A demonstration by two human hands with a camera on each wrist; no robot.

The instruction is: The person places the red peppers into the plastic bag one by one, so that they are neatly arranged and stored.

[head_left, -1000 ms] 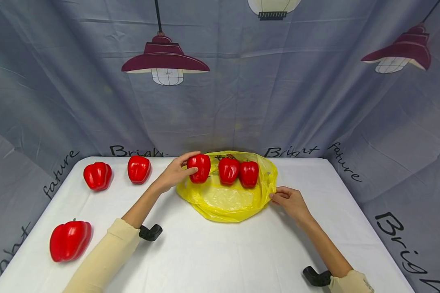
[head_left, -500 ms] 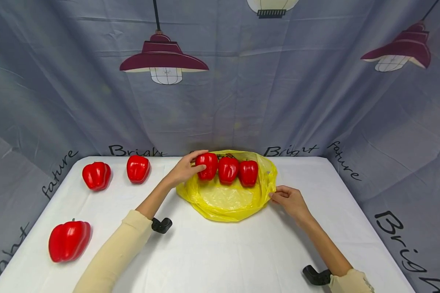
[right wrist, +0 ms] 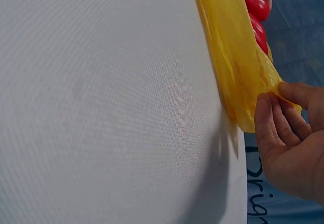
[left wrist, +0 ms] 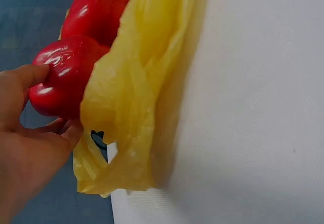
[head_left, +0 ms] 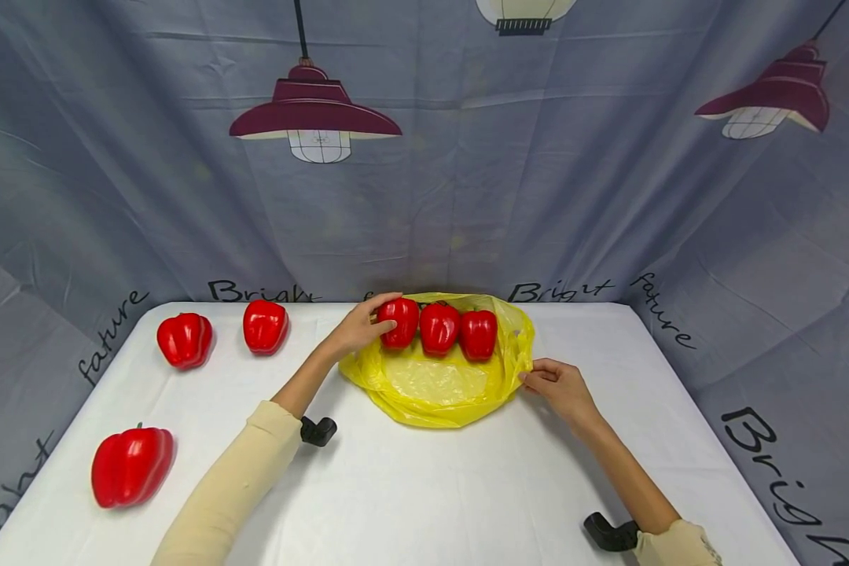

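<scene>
My left hand (head_left: 357,326) grips a red bell pepper (head_left: 399,323) at the left side of a yellow plastic bag (head_left: 435,385), thumb on one side and fingers on the other. Two more red peppers, a middle one (head_left: 439,329) and a right one (head_left: 478,336), stand in a row beside it in the bag's wide mouth. In the left wrist view the held pepper (left wrist: 66,79) sits against its neighbour, partly behind the yellow film. My right hand (head_left: 562,391) pinches the bag's right edge between thumb and fingertips; the right wrist view shows the gathered film (right wrist: 273,79) there.
On the left of the white table (head_left: 424,495) lie three more red peppers: a back-left one (head_left: 185,340), one nearer the bag (head_left: 265,327) and a larger front one (head_left: 132,467). A grey-blue printed curtain (head_left: 424,196) rises behind the table and along its sides.
My left hand has moved right with its pepper, bringing it up to the middle pepper in the bag; in the last half second it barely moves. The right hand stays on the bag's edge.
</scene>
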